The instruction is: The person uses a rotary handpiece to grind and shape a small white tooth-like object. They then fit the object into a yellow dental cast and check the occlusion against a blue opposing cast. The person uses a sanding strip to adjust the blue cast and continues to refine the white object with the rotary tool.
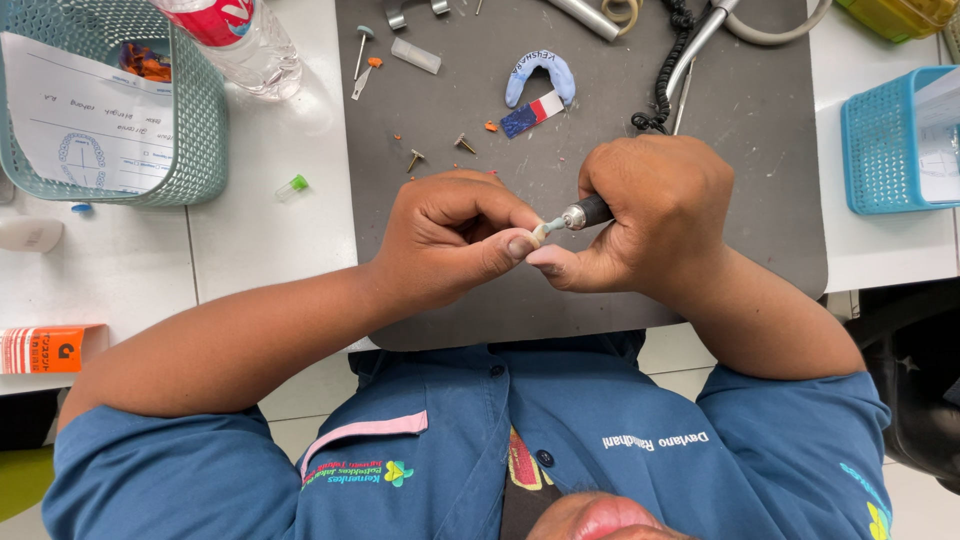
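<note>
My left hand [450, 235] pinches a tiny pale piece [541, 231] between thumb and fingers, over the grey work mat [760, 150]. My right hand [650, 215] grips a slim metal handpiece [585, 213] whose small light-blue tip touches that piece. The two thumbs press against each other. A black coiled cord [668, 75] runs from behind my right hand to the back of the mat. Most of the pale piece is hidden by my fingers.
On the mat lie a blue horseshoe-shaped dental piece [540, 72], a small red-white-blue block [532, 112] and several loose small burs and pins [412, 158]. A teal mesh basket [195, 120] with paper and a plastic bottle [245, 40] stand left; a blue basket [880, 140] stands right.
</note>
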